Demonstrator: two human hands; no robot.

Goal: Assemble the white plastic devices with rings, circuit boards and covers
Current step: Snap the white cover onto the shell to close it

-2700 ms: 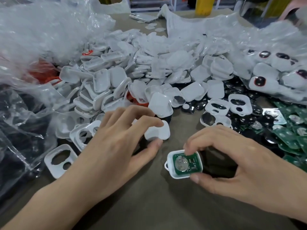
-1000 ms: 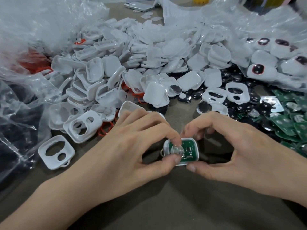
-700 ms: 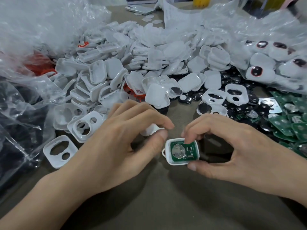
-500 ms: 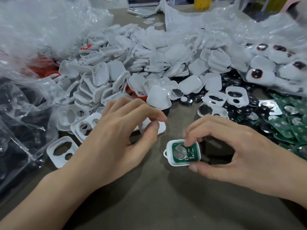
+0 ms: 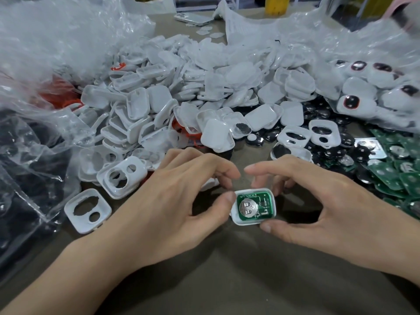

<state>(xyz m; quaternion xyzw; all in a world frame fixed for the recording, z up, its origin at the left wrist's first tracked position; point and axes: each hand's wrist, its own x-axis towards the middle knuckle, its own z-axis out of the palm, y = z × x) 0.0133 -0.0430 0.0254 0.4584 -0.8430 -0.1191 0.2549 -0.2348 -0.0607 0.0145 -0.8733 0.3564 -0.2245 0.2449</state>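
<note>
Fingers of right hand [image 5: 336, 208] and left hand [image 5: 172, 201] clamp white shell [image 5: 254, 220] above table [image 5: 227, 280]. Green circuit board [image 5: 261, 204] sits inside, coin-cell holder up. Board lettering is illegible.

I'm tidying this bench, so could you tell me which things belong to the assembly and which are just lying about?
In use: white shell with green circuit board, held by left hand and right hand; cover pile; spare boards.
Lying about: phone; plastic bags.
</note>
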